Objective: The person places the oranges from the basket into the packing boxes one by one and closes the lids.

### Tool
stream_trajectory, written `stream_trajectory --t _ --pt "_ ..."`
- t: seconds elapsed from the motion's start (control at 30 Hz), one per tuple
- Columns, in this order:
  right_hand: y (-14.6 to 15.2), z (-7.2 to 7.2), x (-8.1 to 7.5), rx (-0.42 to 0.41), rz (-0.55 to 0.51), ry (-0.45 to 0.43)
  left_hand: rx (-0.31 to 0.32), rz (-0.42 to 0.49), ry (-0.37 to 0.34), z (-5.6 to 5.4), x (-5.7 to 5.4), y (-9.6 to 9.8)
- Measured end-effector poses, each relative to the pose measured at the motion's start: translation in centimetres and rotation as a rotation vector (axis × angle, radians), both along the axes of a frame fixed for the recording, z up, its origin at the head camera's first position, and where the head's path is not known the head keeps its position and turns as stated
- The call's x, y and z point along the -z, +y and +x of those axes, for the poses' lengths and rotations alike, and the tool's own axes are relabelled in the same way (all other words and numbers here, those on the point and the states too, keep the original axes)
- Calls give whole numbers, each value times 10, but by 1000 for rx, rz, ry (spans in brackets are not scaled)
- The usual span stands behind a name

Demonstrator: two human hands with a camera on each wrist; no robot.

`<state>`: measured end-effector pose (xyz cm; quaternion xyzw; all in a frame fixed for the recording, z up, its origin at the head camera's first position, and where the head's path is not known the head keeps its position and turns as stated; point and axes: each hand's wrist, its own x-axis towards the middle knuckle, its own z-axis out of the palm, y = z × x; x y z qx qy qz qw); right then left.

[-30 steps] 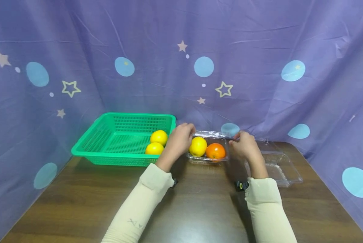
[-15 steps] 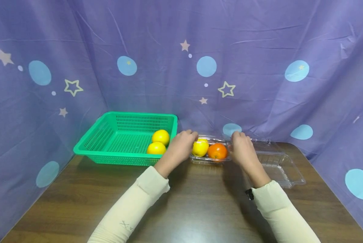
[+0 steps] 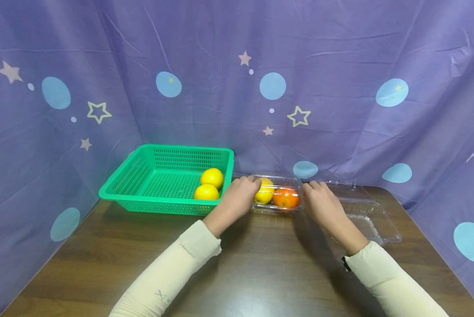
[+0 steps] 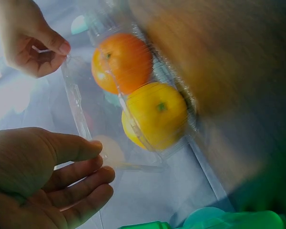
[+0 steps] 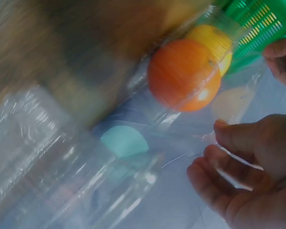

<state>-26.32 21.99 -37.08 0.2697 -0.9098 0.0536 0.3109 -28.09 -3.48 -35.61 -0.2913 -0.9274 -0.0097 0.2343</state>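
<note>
A clear plastic clamshell box stands on the table with a yellow fruit and an orange side by side in it. Its transparent lid is tilted over the fruit, still hinged at one long side. At the lid's left corner, my left hand pinches the edge between thumb and fingers. My right hand pinches the opposite corner, its thumb and fingertips at the rim in the right wrist view. The fingertips of both hands are partly hidden in the head view.
A green plastic basket with two yellow fruits inside stands left of the box. To the right, a second clear clamshell box lies open, partly behind the right forearm. A purple curtain hangs behind the wooden table.
Both hands have brought the lid forward and down over the fruit. The right hand has taken hold of the lid's corner, and its forearm has swung outward to the right.
</note>
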Motion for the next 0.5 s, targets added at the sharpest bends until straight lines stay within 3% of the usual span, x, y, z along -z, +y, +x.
stream_trajectory --t 0.23,0.5 --pt "2 2 4 -29 235 37 -20 -83 48 4 7 2" --pt "4 4 16 -53 280 31 -16 -104 22 6 17 4"
